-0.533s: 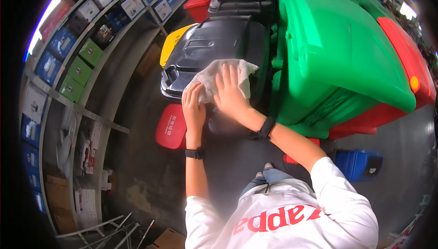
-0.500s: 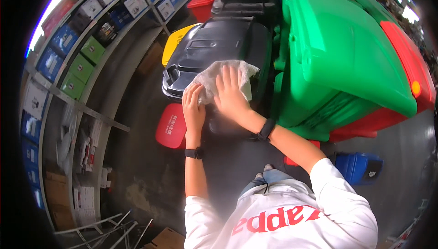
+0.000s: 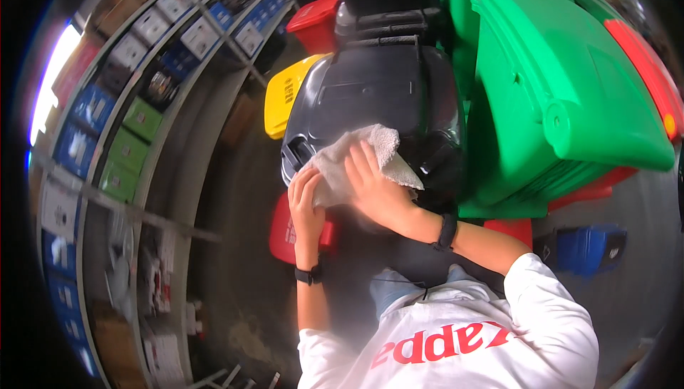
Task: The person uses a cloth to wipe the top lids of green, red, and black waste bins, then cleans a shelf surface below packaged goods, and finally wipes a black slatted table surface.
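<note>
A pale grey cloth (image 3: 385,145) lies over the near edge of a black wheeled bin's lid (image 3: 367,97). My right hand (image 3: 381,193) rests flat on top of the cloth, its fingers stretched forward. Beside it, my left hand (image 3: 306,204) has its fingers bent over the cloth's left corner, closed on it. Both wrists wear dark bands. The cloth and hands hide part of the lid's front rim.
Large green bins (image 3: 527,97) stand close on the right. A yellow bin (image 3: 287,97) and a red bin (image 3: 313,22) are at the far left; a red lid (image 3: 283,236) sits lower. Shelving (image 3: 171,175) with boxes lines the left. A blue bin (image 3: 588,250) is at right.
My view has shifted, so the bins sit differently in the picture. Both hands and the cloth stay at the black lid's near edge, the right hand now angled more to the left.
</note>
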A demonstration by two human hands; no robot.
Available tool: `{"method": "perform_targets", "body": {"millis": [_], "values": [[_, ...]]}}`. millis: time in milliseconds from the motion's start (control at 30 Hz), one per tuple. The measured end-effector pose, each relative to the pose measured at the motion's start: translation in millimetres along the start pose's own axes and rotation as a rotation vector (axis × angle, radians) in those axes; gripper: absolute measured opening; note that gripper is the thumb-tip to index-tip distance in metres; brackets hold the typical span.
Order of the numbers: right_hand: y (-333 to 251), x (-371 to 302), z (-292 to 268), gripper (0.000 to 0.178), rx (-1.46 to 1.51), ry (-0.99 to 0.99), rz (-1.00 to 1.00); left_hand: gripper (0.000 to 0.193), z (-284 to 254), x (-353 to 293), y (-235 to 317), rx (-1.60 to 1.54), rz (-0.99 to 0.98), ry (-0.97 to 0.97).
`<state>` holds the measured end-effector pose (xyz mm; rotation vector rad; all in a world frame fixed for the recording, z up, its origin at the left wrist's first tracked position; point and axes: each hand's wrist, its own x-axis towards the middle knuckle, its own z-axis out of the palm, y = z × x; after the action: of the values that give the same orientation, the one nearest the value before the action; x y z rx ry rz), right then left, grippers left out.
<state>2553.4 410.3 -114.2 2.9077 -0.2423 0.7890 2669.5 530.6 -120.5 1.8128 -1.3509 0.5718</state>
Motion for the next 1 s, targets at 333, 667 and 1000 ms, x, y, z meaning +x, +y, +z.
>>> {"method": "perform_targets", "body": {"millis": [333,667,1000], "values": [[-16,28,2,0.066,0.122,0.050,0.079,0.030,2,25,-32,-0.412,-0.007,-0.086],[7,3,1,0.036,0.246,0.348,0.268,0.034,29,47,-23,-0.548,0.197,-0.120],[8,-34,-9,0.027,0.151,0.424,0.224,0.034,37,36,13,-0.449,0.297,-0.090]]}}
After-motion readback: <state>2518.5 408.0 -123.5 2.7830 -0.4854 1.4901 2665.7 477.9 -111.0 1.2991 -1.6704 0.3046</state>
